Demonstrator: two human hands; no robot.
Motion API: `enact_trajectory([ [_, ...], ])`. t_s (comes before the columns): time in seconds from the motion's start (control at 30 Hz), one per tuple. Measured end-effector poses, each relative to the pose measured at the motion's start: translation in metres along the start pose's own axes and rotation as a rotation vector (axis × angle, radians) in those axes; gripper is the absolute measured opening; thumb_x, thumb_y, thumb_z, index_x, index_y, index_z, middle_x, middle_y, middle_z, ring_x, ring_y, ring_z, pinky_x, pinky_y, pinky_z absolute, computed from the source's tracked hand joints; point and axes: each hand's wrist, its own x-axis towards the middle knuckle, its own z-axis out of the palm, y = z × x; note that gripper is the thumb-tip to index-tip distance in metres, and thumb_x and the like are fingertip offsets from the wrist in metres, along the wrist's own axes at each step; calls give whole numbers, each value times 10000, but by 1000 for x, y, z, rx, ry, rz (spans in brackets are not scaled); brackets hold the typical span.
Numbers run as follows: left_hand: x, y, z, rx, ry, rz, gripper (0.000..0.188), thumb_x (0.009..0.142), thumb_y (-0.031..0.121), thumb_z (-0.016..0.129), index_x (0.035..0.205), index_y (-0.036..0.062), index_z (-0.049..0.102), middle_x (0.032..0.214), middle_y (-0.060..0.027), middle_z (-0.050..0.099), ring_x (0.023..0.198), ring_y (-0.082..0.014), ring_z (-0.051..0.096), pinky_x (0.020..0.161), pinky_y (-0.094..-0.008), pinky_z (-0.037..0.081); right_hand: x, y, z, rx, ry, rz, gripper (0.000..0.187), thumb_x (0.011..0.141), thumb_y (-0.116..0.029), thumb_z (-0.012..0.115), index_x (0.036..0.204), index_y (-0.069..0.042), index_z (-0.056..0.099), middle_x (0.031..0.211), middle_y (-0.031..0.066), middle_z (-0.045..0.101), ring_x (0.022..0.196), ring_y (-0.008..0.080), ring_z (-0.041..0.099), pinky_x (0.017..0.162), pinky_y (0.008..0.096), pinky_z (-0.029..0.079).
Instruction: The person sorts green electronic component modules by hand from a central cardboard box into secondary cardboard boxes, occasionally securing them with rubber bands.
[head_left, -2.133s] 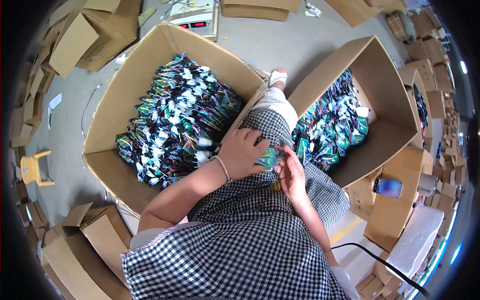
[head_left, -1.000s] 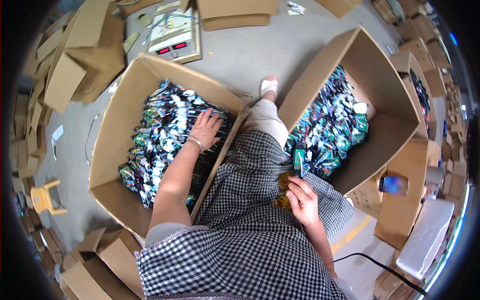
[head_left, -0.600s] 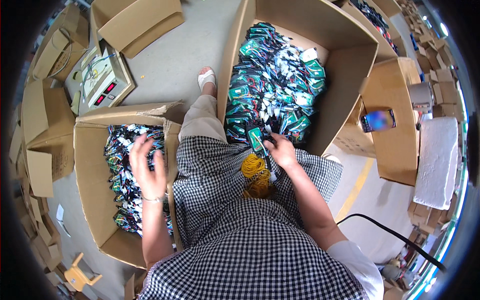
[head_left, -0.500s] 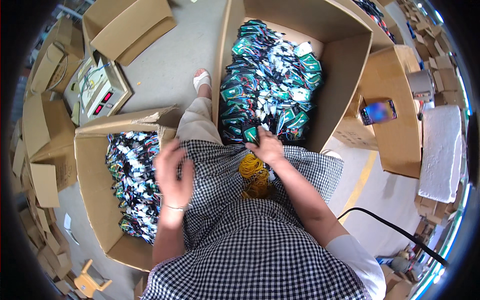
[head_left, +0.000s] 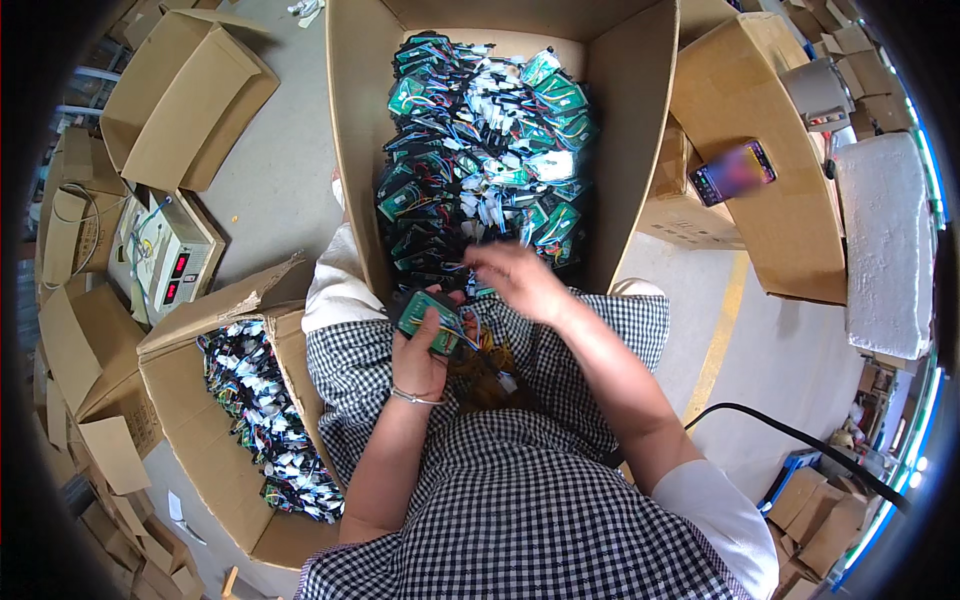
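Note:
My left hand (head_left: 422,355) grips a green circuit board (head_left: 432,318) with coloured wires trailing from it, held over my lap. The thumb lies across the board's face. My right hand (head_left: 522,282) is up and to the right of the board, at the near edge of the big carton; its fingers are blurred, and I cannot make out whether they pinch a wire. The big carton (head_left: 632,130) holds a heap of similar wired boards (head_left: 490,150) with white connectors. Yellow rubber bands (head_left: 490,362) lie in my lap, partly hidden by the wires.
A smaller carton (head_left: 185,405) at my left holds more wired parts (head_left: 265,420). Beyond it stands a boxed device with red displays (head_left: 172,265). At right, a phone (head_left: 733,172) lies on a carton (head_left: 790,240), beside a white foam block (head_left: 885,240). A black cable (head_left: 800,432) crosses the right side.
My left hand has moved right, from beside the smaller carton to my lap, and now holds a circuit board. My right hand has lifted off the heap's near edge. The view has shifted.

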Motion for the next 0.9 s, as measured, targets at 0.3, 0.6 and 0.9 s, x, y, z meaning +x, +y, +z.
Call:
enact_trajectory([
  [0.3,-8,22,-6,-466,-173,-177,444,955,369,505,1310,106,463,1265,-159,547,996,-308,612,817,-457,523,-9,130,-14,-1325,-504,-3,277,877,-186,481,1038,-128,700,1221,28,571,1214,210,452,1024,415,310],
  [0.6,-25,25,-32,-640,-403,-73,591,831,603,552,1114,87,593,925,-32,666,688,-160,559,658,-300,478,7,20,-48,-1086,-59,83,109,749,-121,619,855,-140,631,826,55,654,888,195,618,827,348,431],
  [0.9,-37,54,7,-400,-152,31,731,907,664,350,1218,38,564,1189,-136,600,697,-169,530,494,-272,437,-47,-131,-102,348,35,13,325,815,-35,667,1123,7,570,962,70,635,906,131,591,812,300,476],
])
